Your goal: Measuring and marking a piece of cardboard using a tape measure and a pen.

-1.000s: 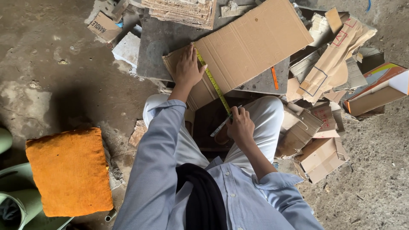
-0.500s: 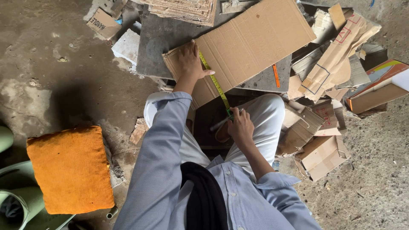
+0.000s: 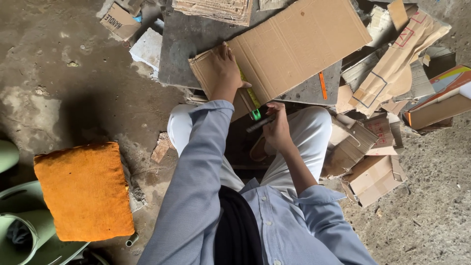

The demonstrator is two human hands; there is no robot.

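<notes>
Overhead: left hand point(image 3: 223, 68) flat, pressing cardboard sheet point(image 3: 294, 44) at near left corner of grey slab point(image 3: 186, 39). Right hand point(image 3: 278, 126) closed around dark pen point(image 3: 260, 123), beside green-tipped tape measure point(image 3: 251, 98) on sheet's near edge.

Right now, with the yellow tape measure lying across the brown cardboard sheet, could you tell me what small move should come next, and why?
Probably bring the dark pen in the right hand up to the brown cardboard sheet beside the yellow tape measure and mark it. The left hand already presses the sheet flat, the tape lies along it, and the pen tip sits just off its near edge.
</notes>
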